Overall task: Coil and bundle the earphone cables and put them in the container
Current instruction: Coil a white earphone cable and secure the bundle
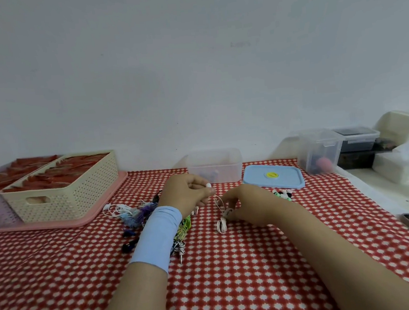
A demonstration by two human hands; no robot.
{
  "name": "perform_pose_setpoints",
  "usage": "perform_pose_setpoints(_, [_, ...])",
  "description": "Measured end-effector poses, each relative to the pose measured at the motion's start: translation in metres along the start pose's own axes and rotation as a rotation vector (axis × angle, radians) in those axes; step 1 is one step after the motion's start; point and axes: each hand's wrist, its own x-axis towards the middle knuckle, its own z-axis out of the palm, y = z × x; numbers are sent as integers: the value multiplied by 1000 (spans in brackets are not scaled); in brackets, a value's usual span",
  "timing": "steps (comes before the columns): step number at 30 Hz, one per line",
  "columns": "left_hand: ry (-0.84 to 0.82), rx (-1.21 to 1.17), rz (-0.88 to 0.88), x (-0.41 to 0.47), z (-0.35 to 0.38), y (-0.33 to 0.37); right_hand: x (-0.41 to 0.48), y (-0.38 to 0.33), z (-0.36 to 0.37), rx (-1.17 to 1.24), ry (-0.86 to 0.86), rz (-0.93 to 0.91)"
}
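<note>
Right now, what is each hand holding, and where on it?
The left hand pinches the white earphone cable near its earbud; the right hand grips its coiled part.

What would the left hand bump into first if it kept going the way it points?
Probably the clear container, which stands just beyond the left hand. The hand pinches a white earbud at its front, so that would likely touch first. How big the gap is, I cannot tell.
</note>
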Motion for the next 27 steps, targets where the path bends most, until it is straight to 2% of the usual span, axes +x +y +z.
perform_pose_setpoints(5, [48, 28, 24, 8, -4, 2, 6, 2, -13, 102, 34, 12])
perform_pose_setpoints(12, [63, 86, 19, 52, -19, 30, 42, 2, -65, 197, 328, -7])
perform_pose_setpoints(18, [64, 45, 36, 102, -27, 49, 86, 1, -96, 197, 421, 43])
perform_pose_setpoints(22, [12, 232, 62, 128, -21, 46, 113, 8, -98, 126, 413, 108])
perform_pose_setpoints(27, [-121, 534, 19, 145, -5, 24, 134, 26, -79, -25, 288, 198])
